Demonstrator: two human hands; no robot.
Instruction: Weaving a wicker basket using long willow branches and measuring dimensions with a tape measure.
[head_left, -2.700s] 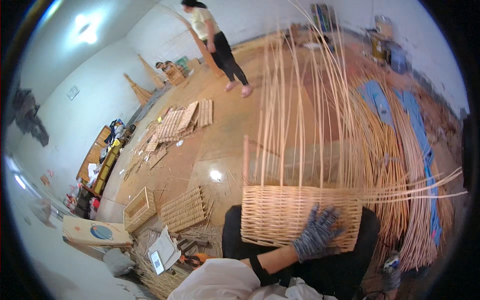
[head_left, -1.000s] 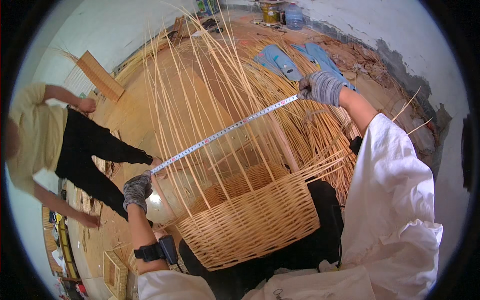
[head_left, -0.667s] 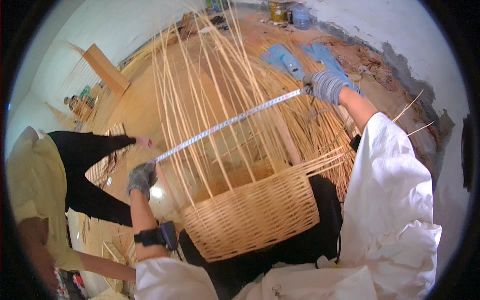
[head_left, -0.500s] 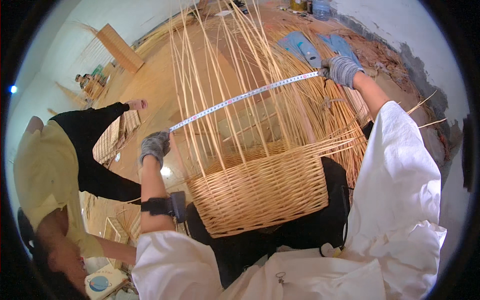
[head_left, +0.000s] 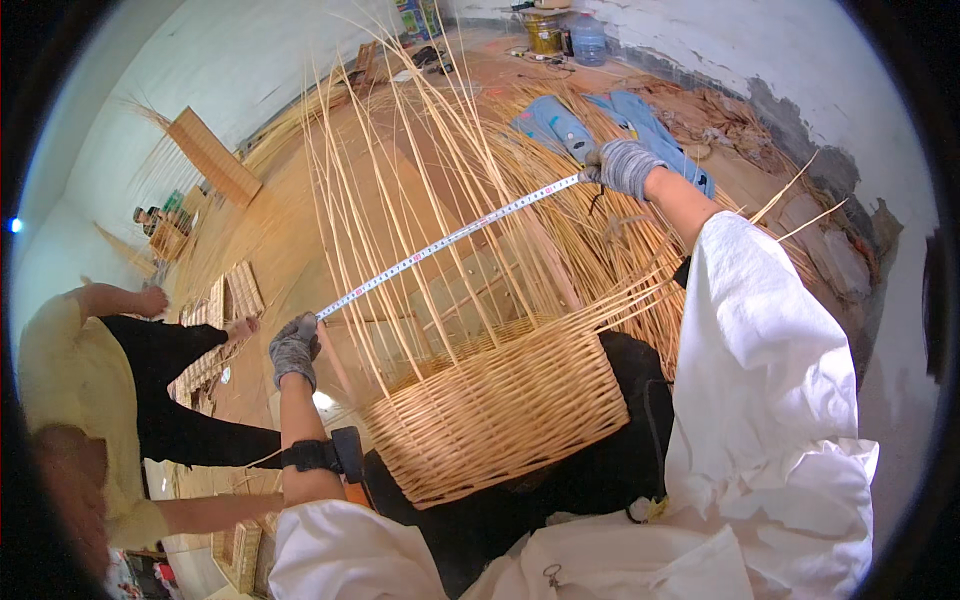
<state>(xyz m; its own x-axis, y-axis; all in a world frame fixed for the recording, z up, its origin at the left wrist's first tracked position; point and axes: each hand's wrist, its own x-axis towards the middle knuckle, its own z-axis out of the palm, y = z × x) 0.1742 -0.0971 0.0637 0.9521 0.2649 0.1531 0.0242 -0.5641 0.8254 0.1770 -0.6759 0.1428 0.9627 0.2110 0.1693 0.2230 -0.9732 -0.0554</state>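
In the head view my left hand (head_left: pixel 295 350), in a grey glove, is closed on the left end of a white tape measure (head_left: pixel 450 245). My right hand (head_left: pixel 625 170), also gloved, is closed on its other end at upper right. The tape stretches on a rising slant across the tall pale stakes of a wicker basket (head_left: pixel 500 420). The basket's woven body sits below the tape on dark material at my lap, with loose rods jutting from its right corner.
A co-worker (head_left: pixel 75 370) in a yellow shirt bends down close at my left. Loose rods (head_left: pixel 650 320) and blue cloths (head_left: pixel 550 130) lie to the right. A tall woven panel (head_left: pixel 215 155), woven pieces (head_left: pixel 240 285), a water jug (head_left: pixel 590 40) and a yellow bucket (head_left: pixel 543 35) stand or lie around.
My left hand has left the basket's side, and both hands now hold the tape stretched over the stakes. The co-worker has moved from across the room to my left and bent low.
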